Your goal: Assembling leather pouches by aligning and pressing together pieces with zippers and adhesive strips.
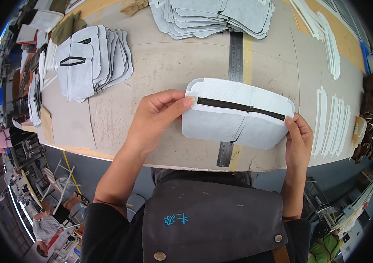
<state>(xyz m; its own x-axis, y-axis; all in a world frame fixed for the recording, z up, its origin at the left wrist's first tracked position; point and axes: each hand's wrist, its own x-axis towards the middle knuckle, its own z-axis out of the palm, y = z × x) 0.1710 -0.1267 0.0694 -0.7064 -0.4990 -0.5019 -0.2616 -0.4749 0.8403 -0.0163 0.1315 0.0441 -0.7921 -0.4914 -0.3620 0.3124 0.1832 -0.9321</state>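
Over the front part of the table (160, 61), I hold up a light grey fabric panel (212, 125) with rounded corners. Along its upper part runs a white band with a long, narrow black strip (226, 104) set in it. My left hand (149, 118) pinches the panel's left end, thumb on the face and fingers behind. At the opposite end, my right hand (299, 138) grips the edge between thumb and fingers. A dark seam or thread runs down the middle of the panel. Beneath it lies a steel ruler (236, 57), partly covered by the panel.
A stack of grey panels (195, 22) sits at the far edge, another stack (112, 65) at the left. White strips (334, 122) lie in a row at right; a bundle of longer strips (320, 26) lies farther back. A seated person (48, 225) is at lower left.
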